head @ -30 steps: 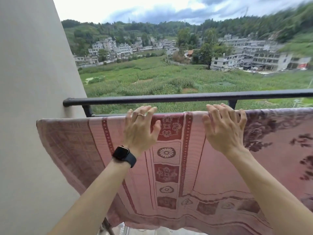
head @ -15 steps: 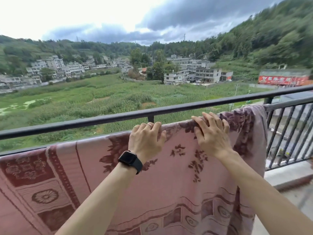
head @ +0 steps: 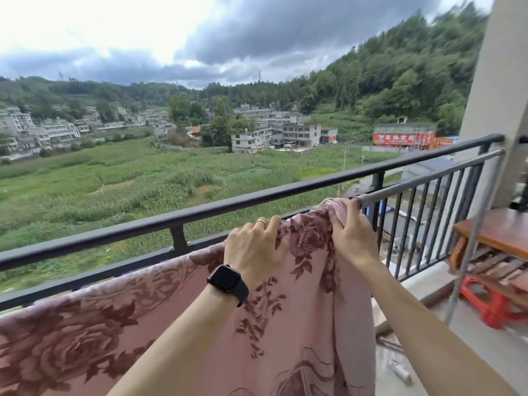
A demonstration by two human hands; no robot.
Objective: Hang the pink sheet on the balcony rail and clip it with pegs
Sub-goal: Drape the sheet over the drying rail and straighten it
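The pink sheet (head: 288, 332), printed with dark red roses, hangs over a thin grey pole (head: 423, 181) that runs just inside the black balcony rail (head: 200, 212). My left hand (head: 254, 251), with a ring and a black watch on the wrist, presses on the sheet's top fold. My right hand (head: 351, 230) pinches the bunched right end of the sheet where it meets the bare pole. No pegs are visible.
Black vertical bars (head: 428, 224) close the balcony on the right, up to a pale pillar (head: 497, 95). A wooden table (head: 497, 232) and a red plastic stool (head: 494, 307) stand at the right. A small white object (head: 400, 371) lies on the floor.
My view and both hands have shifted right along the sheet to its right end. The right hand went from lying flat on the cloth to gripping the bunched edge.
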